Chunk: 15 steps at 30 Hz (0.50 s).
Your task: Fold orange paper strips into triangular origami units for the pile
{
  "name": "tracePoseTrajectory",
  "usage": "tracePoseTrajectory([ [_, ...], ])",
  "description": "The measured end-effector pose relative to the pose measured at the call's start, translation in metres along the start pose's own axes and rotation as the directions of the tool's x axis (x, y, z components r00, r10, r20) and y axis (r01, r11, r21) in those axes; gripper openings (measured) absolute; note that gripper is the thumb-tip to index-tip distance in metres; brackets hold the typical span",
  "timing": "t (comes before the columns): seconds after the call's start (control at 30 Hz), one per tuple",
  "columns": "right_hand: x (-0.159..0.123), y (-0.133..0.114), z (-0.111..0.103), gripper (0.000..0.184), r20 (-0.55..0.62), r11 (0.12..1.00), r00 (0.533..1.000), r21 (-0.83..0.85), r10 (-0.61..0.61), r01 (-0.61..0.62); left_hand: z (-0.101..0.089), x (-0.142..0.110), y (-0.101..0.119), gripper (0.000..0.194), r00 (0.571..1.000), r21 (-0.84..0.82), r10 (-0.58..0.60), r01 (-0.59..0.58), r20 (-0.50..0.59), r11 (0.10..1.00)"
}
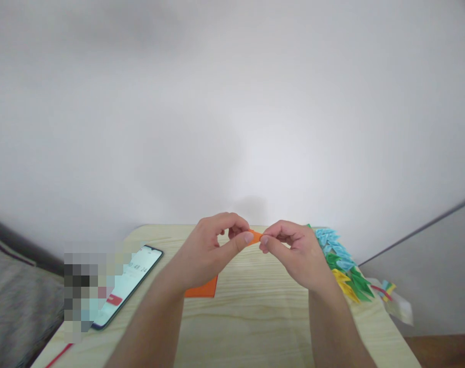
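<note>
A small folded piece of orange paper [256, 237] is held above the table between both hands. My left hand [220, 248] pinches its left side, with the thumb on top. The right end is gripped by my right hand [289, 248], thumb against fingertips. Much of the paper is hidden by the fingers. Beneath my left wrist lies flat orange paper [202, 290], partly covered by the forearm.
The wood-grain table [247, 327] meets a pale wall [232, 112]. On the left lies a phone [134, 278] with a lit screen, partly blurred out. Folded blue paper pieces [334, 248], green ones [358, 285] and yellow ones [345, 284] lie along the right edge.
</note>
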State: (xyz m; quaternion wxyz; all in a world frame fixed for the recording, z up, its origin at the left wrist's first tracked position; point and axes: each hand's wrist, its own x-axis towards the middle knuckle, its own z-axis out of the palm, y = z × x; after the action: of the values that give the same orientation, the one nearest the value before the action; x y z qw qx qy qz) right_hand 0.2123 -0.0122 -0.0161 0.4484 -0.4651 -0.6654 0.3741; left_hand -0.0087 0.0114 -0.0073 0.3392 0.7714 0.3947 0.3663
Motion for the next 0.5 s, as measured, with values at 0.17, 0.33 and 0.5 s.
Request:
tracePoseTrajectory([
  [0.17, -0.0004, -0.0006, 0.0013, 0.011, 0.001, 1.000, 1.000, 0.005, 0.007, -0.007, 0.0047, 0.0016, -0.0001, 0.021, 0.999, -0.033, -0.039, 0.040, 0.021, 0.999],
  [0.33, 0.0011, -0.0010, 0.0023, 0.011, -0.005, 1.000, 1.000, 0.017, 0.006, -0.006, 0.0057, 0.0021, 0.0006, 0.019, 0.998, -0.036, -0.042, 0.044, 0.056, 0.998],
  [0.5, 0.0020, 0.0001, 0.0045, 0.010, -0.023, 0.996, 1.000, 0.087, -0.019, 0.020, 0.0051, 0.0020, -0.0008, 0.022, 1.000, -0.076, -0.007, 0.007, -0.002, 0.997],
])
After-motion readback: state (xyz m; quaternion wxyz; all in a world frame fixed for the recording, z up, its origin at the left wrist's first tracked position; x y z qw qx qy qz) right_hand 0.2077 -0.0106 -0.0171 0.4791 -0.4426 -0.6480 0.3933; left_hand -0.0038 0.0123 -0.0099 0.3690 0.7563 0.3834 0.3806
